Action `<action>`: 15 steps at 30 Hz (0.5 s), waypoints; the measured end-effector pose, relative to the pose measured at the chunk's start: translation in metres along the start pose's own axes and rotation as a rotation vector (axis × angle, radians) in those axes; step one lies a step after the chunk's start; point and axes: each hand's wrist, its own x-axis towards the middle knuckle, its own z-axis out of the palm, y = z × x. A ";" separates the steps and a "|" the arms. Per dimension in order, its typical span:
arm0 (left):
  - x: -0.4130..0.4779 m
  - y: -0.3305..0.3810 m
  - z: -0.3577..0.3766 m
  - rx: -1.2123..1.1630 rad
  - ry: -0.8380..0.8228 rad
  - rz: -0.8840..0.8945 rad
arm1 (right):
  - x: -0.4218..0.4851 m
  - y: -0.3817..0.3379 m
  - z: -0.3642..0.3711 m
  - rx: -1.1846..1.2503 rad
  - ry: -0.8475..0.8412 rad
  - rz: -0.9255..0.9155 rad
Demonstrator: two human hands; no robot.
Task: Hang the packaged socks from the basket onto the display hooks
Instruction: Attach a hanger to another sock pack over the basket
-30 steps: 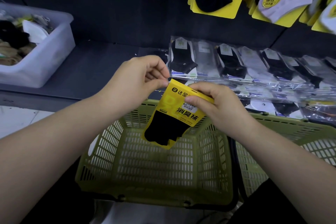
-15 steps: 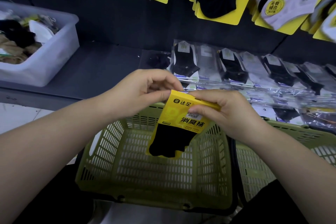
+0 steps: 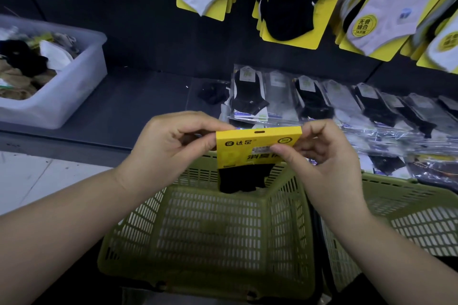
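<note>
Fingers (image 3: 203,122) of the left hand (image 3: 168,153) pinch the left edge of a yellow cardboard pack of black socks (image 3: 257,146). The right hand (image 3: 324,166) pinches its right side between thumb and forefinger. The pack is held upright, hang slot on top, above the far rim of an olive-green slotted plastic basket (image 3: 210,230). Yellow-carded sock packs (image 3: 290,2) hang on the dark wall above. Clear-wrapped socks (image 3: 309,101) lie in a row on the dark counter (image 3: 124,106).
</note>
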 end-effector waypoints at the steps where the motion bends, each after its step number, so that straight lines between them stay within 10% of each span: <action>1: 0.001 0.001 0.000 0.002 0.010 0.002 | 0.000 0.002 0.001 0.057 0.012 0.020; 15: 0.006 0.000 0.013 -0.220 -0.196 -0.423 | 0.012 0.003 0.010 -0.133 -0.411 0.139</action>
